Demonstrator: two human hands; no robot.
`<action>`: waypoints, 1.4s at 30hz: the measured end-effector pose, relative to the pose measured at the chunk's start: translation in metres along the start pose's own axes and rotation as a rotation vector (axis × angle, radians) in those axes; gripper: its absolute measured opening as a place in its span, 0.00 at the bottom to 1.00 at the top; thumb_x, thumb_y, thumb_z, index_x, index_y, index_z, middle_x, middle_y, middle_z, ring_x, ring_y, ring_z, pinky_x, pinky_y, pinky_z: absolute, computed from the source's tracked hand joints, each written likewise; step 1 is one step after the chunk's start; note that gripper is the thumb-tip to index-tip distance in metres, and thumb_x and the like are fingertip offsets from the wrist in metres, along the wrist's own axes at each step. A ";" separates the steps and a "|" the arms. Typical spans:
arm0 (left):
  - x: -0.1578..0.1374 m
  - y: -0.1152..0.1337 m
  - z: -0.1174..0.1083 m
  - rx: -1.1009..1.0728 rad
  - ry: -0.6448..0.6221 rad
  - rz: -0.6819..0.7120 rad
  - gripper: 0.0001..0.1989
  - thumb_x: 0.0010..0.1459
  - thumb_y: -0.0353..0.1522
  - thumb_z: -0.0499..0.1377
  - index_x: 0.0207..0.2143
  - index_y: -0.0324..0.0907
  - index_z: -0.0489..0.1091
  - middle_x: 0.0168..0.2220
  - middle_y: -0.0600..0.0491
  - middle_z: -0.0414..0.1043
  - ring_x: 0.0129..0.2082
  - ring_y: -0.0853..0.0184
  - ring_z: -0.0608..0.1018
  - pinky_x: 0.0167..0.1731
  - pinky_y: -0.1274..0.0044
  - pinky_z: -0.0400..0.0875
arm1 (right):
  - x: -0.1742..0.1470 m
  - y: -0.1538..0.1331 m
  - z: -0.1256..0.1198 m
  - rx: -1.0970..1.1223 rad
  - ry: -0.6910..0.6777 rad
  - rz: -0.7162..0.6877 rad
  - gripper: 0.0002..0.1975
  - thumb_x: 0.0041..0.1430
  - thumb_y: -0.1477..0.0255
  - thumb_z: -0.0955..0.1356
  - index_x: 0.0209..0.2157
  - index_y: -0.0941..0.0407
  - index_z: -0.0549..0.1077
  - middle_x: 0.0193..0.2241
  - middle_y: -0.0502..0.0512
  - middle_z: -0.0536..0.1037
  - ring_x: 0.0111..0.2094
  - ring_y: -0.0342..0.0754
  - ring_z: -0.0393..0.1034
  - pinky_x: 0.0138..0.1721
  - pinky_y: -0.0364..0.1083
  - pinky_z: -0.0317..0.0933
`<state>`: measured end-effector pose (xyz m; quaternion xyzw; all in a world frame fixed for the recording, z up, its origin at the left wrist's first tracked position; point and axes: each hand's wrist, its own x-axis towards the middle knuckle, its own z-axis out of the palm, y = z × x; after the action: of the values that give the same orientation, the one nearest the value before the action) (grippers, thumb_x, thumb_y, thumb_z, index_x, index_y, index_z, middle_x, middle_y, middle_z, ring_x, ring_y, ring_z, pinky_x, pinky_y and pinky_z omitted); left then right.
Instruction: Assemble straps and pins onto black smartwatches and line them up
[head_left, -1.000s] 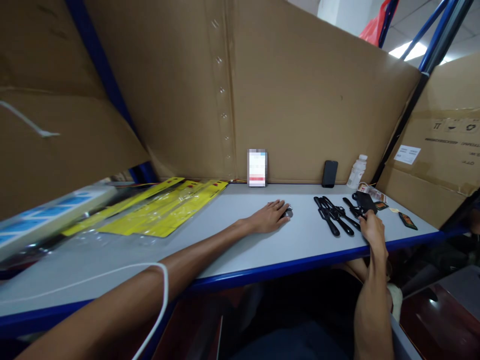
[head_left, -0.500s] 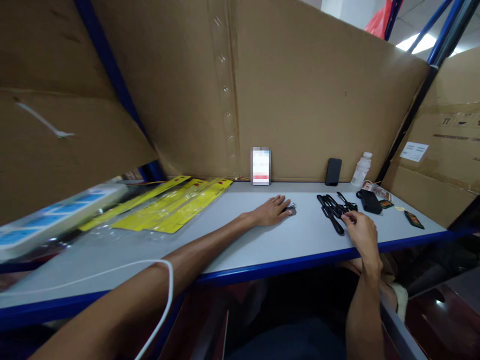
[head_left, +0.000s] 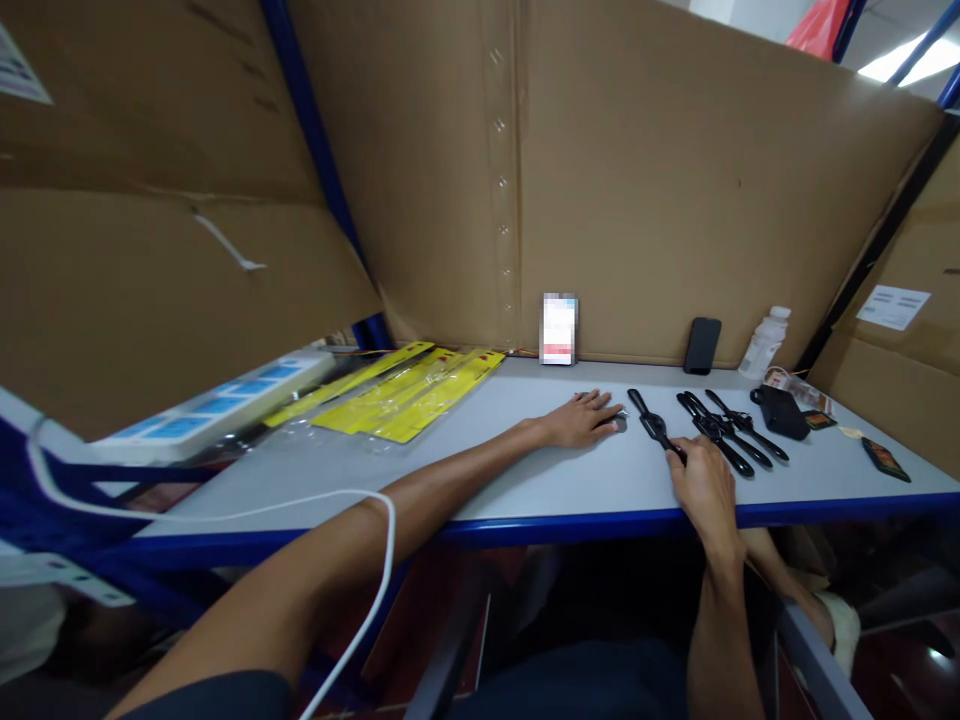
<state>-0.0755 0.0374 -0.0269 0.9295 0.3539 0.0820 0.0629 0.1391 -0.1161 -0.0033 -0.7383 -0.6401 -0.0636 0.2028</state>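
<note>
The right hand, right of the frame center, grips the lower end of a black spokeshave. Its fingers are closed narrowly around that handle. The tool lies diagonally on the tabletop, with its upper end pointing toward the upper left and its middle section exposed.

The left hand, near the frame center, rests palm down on the tabletop. Its fingers are extended and slightly spread. A small silvery object shows at the fingertips, just left of the spokeshave; the fingers cover part of it, and its type cannot be determined.

Three further black spokeshaves lie close together to the right of the right hand. A black case is located beside them, toward the right edge of the frame. A clear bottle with a white cap and a dark smartphone stand upright behind. A device with a lit screen leans against the cardboard panel above the left hand. Yellow packaging cards lie left of center. A white cable crosses the left forearm at lower left.
</note>
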 end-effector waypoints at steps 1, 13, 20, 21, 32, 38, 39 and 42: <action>0.000 0.002 0.000 -0.004 -0.002 0.006 0.33 0.72 0.50 0.40 0.72 0.44 0.52 0.74 0.40 0.46 0.74 0.47 0.50 0.69 0.54 0.47 | 0.000 -0.004 0.000 0.010 -0.008 0.005 0.16 0.70 0.70 0.63 0.52 0.56 0.78 0.46 0.61 0.77 0.49 0.53 0.73 0.45 0.46 0.61; 0.003 -0.019 -0.013 -0.055 0.119 0.011 0.29 0.69 0.37 0.52 0.69 0.38 0.58 0.69 0.38 0.59 0.70 0.53 0.63 0.66 0.64 0.60 | -0.002 0.008 0.001 0.095 -0.025 0.085 0.16 0.67 0.66 0.64 0.50 0.52 0.78 0.45 0.57 0.79 0.45 0.51 0.73 0.39 0.46 0.57; -0.005 -0.040 -0.030 -0.043 0.376 -0.112 0.17 0.64 0.28 0.54 0.52 0.38 0.76 0.52 0.43 0.77 0.55 0.55 0.76 0.56 0.65 0.70 | 0.004 0.026 0.003 0.121 0.022 0.155 0.15 0.66 0.64 0.64 0.46 0.51 0.80 0.45 0.56 0.79 0.44 0.52 0.73 0.38 0.47 0.56; -0.005 -0.038 -0.031 -0.040 0.383 -0.108 0.16 0.64 0.28 0.55 0.51 0.38 0.76 0.51 0.44 0.78 0.54 0.55 0.76 0.56 0.65 0.70 | 0.004 0.025 0.003 0.114 0.022 0.160 0.15 0.66 0.64 0.64 0.47 0.51 0.79 0.45 0.56 0.79 0.43 0.52 0.73 0.38 0.47 0.56; 0.014 0.029 -0.029 0.173 0.182 -0.026 0.20 0.67 0.38 0.56 0.54 0.35 0.74 0.45 0.38 0.78 0.49 0.51 0.77 0.50 0.64 0.71 | 0.004 0.021 0.004 0.114 -0.015 0.156 0.14 0.66 0.64 0.65 0.47 0.51 0.79 0.45 0.56 0.79 0.42 0.50 0.74 0.37 0.46 0.56; 0.036 0.038 -0.034 0.111 0.056 -0.080 0.11 0.63 0.31 0.58 0.46 0.39 0.76 0.40 0.42 0.79 0.42 0.54 0.80 0.43 0.69 0.72 | 0.003 0.018 0.003 0.118 -0.029 0.150 0.14 0.67 0.64 0.65 0.48 0.52 0.79 0.46 0.57 0.79 0.45 0.51 0.75 0.38 0.46 0.57; 0.036 0.039 -0.033 0.111 0.067 -0.067 0.11 0.62 0.28 0.56 0.45 0.40 0.76 0.40 0.42 0.79 0.42 0.55 0.80 0.43 0.69 0.71 | 0.003 0.018 0.003 0.118 -0.029 0.149 0.14 0.67 0.64 0.65 0.48 0.52 0.79 0.46 0.57 0.79 0.45 0.51 0.75 0.39 0.46 0.57; 0.032 0.037 -0.029 0.087 0.091 -0.012 0.13 0.60 0.24 0.54 0.43 0.39 0.75 0.40 0.43 0.78 0.42 0.57 0.79 0.42 0.71 0.72 | 0.003 0.018 0.003 0.122 -0.021 0.156 0.14 0.67 0.64 0.65 0.48 0.51 0.79 0.46 0.57 0.79 0.45 0.51 0.74 0.40 0.46 0.58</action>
<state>-0.0338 0.0332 0.0109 0.9246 0.3650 0.1083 0.0069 0.1563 -0.1143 -0.0091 -0.7727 -0.5855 -0.0010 0.2452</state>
